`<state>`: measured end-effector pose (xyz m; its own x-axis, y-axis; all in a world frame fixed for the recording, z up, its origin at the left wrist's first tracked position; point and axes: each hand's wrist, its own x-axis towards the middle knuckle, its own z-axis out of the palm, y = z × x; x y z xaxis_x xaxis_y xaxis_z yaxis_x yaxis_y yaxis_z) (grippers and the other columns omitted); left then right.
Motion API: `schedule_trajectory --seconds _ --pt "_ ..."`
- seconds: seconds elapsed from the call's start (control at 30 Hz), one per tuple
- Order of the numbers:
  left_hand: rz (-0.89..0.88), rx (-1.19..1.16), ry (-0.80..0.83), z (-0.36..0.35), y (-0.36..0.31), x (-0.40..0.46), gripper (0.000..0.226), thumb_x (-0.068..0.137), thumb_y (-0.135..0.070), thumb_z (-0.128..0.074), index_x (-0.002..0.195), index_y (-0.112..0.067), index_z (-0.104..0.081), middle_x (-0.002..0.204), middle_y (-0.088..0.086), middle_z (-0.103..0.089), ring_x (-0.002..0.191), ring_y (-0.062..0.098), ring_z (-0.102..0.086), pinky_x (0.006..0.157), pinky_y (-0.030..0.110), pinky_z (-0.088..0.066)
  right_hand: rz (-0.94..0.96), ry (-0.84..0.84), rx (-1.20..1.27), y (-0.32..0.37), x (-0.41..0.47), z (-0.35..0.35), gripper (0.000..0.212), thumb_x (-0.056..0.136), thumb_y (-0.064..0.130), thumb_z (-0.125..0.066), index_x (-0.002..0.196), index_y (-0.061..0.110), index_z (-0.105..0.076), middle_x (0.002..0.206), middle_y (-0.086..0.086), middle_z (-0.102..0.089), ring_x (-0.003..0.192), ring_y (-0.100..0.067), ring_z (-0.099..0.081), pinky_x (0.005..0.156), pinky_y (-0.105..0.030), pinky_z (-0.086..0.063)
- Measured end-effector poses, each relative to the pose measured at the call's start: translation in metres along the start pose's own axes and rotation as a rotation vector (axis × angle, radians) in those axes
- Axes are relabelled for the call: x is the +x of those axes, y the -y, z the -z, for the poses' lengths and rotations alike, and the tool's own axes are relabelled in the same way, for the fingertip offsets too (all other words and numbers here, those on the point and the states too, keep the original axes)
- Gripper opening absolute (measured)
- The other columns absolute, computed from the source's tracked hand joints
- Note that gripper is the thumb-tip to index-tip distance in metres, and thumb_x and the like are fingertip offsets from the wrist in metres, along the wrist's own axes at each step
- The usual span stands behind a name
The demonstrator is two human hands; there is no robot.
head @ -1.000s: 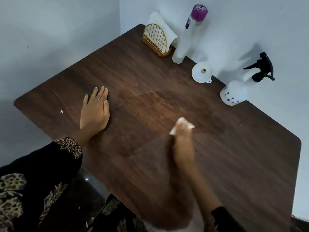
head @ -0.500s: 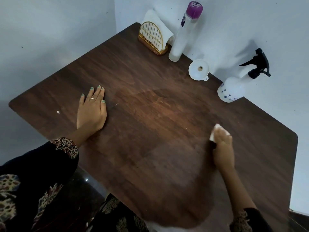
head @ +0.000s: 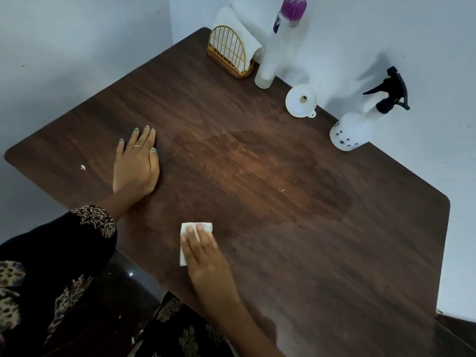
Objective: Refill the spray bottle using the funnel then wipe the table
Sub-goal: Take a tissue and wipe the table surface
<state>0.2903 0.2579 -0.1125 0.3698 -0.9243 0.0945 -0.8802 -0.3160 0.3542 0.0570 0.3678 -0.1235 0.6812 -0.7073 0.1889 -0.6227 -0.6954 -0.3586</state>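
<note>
My right hand [head: 206, 261] presses a folded white tissue [head: 186, 229] flat onto the dark wooden table [head: 322, 266] near its front edge. My left hand [head: 135, 166] lies flat and empty on the table's left part, fingers slightly apart. The white spray bottle [head: 353, 130] with a black trigger head stands at the back right against the wall. A white funnel [head: 300, 100] rests mouth-up on the table to the left of it. A darker damp patch [head: 270, 176] spreads across the table's middle.
A tall clear bottle with a purple cap [head: 277, 47] and a gold wire napkin holder [head: 229, 54] with white napkins stand in the back corner. White walls close the back and the right. A white crumb [head: 83, 167] lies near the left edge.
My right hand has swept the tissue from the table's right side back to the near middle front. My left hand has stayed in place.
</note>
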Motion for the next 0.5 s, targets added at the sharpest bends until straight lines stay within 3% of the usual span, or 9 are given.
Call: schedule_trajectory --seconds 0.07,0.13,0.17,0.23,0.3,0.4,0.5 --pt "0.001 -0.001 0.000 0.000 0.000 0.000 0.049 0.098 -0.016 -0.030 0.146 -0.008 -0.031 0.153 0.007 -0.031 0.145 0.026 -0.019 0.116 0.046 -0.012 -0.100 0.071 0.050 -0.028 -0.004 0.018 0.040 0.102 0.014 -0.028 0.135 0.002 -0.048 0.142 -0.012 -0.047 0.133 -0.028 -0.043 0.113 -0.040 -0.030" --pt "0.003 -0.002 0.000 0.000 0.000 0.000 0.049 0.098 -0.017 -0.030 0.146 -0.008 -0.030 0.154 0.007 -0.031 0.145 0.025 -0.019 0.117 0.046 -0.012 -0.220 0.007 0.038 -0.072 -0.005 0.045 0.052 0.103 0.038 -0.020 0.142 0.009 -0.038 0.148 -0.004 -0.037 0.139 -0.020 -0.032 0.118 -0.034 -0.019" --pt "0.002 -0.003 0.001 0.000 -0.001 0.000 0.049 0.098 -0.017 -0.029 0.146 -0.008 -0.030 0.154 0.007 -0.031 0.145 0.025 -0.019 0.117 0.046 -0.012 -0.265 0.006 -0.050 -0.101 -0.006 0.059 0.051 0.102 0.038 -0.022 0.144 0.013 -0.034 0.151 0.001 -0.031 0.141 -0.016 -0.024 0.118 -0.028 -0.013" --pt "0.003 0.001 0.002 0.000 -0.001 0.000 0.049 0.098 -0.017 -0.029 0.146 -0.009 -0.030 0.154 0.007 -0.031 0.145 0.025 -0.019 0.117 0.046 -0.012 -0.545 0.006 -0.095 -0.158 -0.006 0.087 0.047 0.101 0.013 -0.031 0.147 0.014 -0.027 0.154 0.001 -0.024 0.144 -0.018 -0.016 0.114 -0.022 -0.006" --pt "0.007 0.007 0.002 0.000 -0.001 0.000 0.049 0.098 -0.017 -0.029 0.146 -0.009 -0.030 0.153 0.007 -0.031 0.145 0.025 -0.019 0.117 0.047 -0.013 -0.770 -0.030 -0.121 -0.197 0.000 0.105 0.066 0.086 -0.012 -0.040 0.147 0.008 -0.026 0.156 -0.011 -0.021 0.144 -0.031 -0.014 0.118 -0.032 -0.007" --pt "0.007 0.017 0.003 -0.001 0.000 0.000 0.049 0.098 -0.018 -0.029 0.146 -0.009 -0.030 0.153 0.007 -0.031 0.144 0.025 -0.020 0.117 0.047 -0.013 -0.854 -0.013 -0.198 -0.209 0.019 0.109 0.068 0.074 -0.019 -0.045 0.139 -0.006 -0.033 0.148 -0.022 -0.027 0.137 -0.042 -0.022 0.115 -0.048 -0.021" --pt "0.007 0.019 0.005 0.000 0.000 0.000 0.049 0.098 -0.018 -0.029 0.146 -0.009 -0.030 0.153 0.007 -0.031 0.144 0.025 -0.020 0.117 0.047 -0.014 -0.773 -0.083 -0.159 -0.181 0.040 0.090 0.062 0.074 -0.019 -0.041 0.135 -0.009 -0.036 0.141 -0.027 -0.033 0.128 -0.045 -0.032 0.110 -0.047 -0.026"
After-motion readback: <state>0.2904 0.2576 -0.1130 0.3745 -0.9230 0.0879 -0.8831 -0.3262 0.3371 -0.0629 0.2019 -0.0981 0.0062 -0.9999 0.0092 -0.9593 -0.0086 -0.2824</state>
